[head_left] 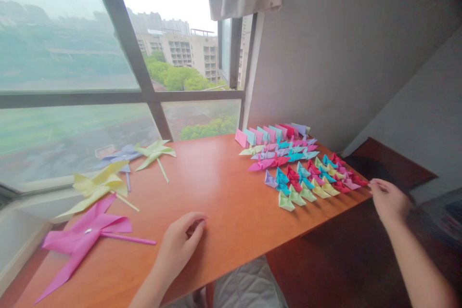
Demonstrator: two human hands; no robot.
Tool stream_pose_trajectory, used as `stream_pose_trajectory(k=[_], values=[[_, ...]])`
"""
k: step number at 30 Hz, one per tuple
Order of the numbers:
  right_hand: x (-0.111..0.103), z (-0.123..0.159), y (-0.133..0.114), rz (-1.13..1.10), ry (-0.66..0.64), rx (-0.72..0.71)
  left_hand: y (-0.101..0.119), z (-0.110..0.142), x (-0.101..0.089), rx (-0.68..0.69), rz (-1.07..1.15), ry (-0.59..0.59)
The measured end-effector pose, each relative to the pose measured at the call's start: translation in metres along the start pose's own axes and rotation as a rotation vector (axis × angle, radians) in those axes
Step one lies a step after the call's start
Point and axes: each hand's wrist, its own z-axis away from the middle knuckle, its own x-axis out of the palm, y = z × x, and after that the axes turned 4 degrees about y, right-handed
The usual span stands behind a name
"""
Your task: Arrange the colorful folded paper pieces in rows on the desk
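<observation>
My left hand (180, 243) rests on the orange-brown table (216, 197) near its front edge, fingers curled under with nothing visible in them. My right hand (388, 199) hovers at the table's right corner, fingers bent and pinched at the edge of the rows of small folded paper pieces (310, 180) in pink, blue, green, yellow and purple. Whether it holds one of them I cannot make out. A pink paper pinwheel (84, 236) on a stick lies left of my left hand.
A yellow pinwheel (96, 187), a purple pinwheel (121, 156) and a green pinwheel (155, 151) lie along the window side. A row of flat folded papers (270, 134) stands at the back. A large window (108, 82) is behind; a grey wall (342, 57) on the right.
</observation>
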Motion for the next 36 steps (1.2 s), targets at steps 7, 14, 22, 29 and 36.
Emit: stream_pose_trajectory(k=[7, 14, 22, 29, 36], values=[[-0.010, 0.042, -0.077, -0.339, -0.187, 0.168, 0.012, 0.003, -0.002, -0.038, 0.034, 0.017], [-0.006, 0.148, -0.196, -0.639, -0.675, -0.175, 0.015, 0.005, -0.003, -0.080, 0.129, 0.062], [0.017, 0.238, -0.333, -0.453, -1.043, -0.700, 0.011, 0.006, -0.003, -0.134, 0.254, 0.191], [0.059, 0.277, -0.454, -0.263, -1.108, -0.786, 0.010, 0.007, -0.015, -0.215, 0.373, 0.440], [0.084, 0.304, -0.520, -0.193, -1.134, -0.779, 0.013, 0.010, -0.015, -0.207, 0.370, 0.471]])
